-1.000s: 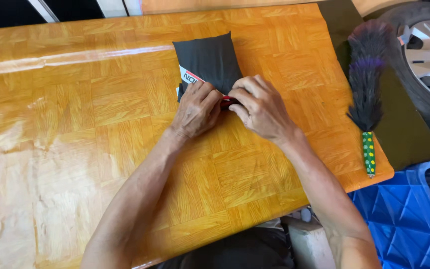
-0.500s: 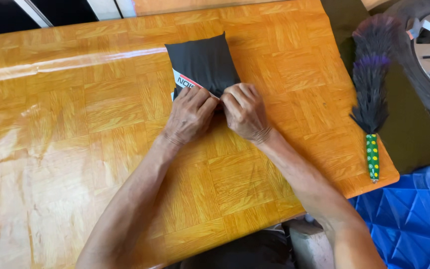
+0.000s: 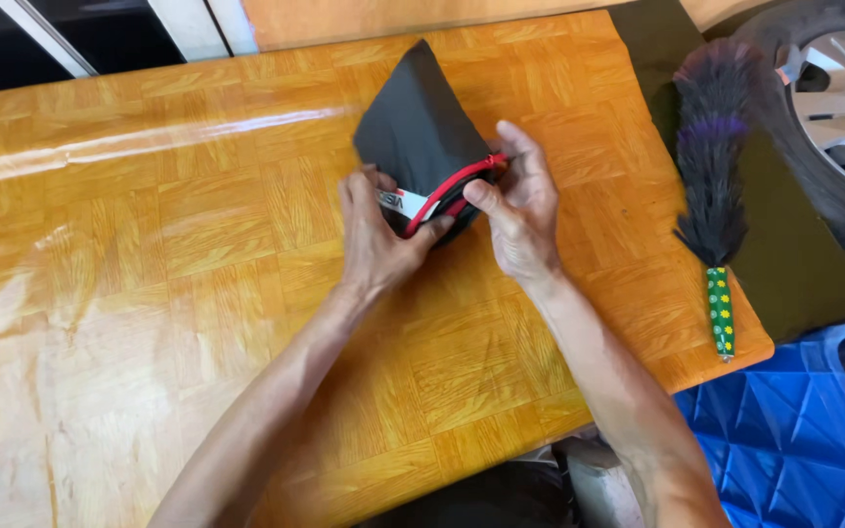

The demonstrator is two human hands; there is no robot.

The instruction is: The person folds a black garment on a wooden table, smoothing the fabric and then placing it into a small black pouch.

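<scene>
Your left hand (image 3: 376,240) and right hand (image 3: 518,210) pinch the black pouch (image 3: 421,137) at its red zip (image 3: 450,184), tipped up mid-table (image 3: 149,293); tug unevenly and it could slip.

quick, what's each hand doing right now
Left hand: closed on the black pouch at its red zip edge.
Right hand: closed on the same edge.

Black pouch (image 3: 418,132) mid-table — small white label (image 3: 401,201) with red trim at its mouth.
</scene>
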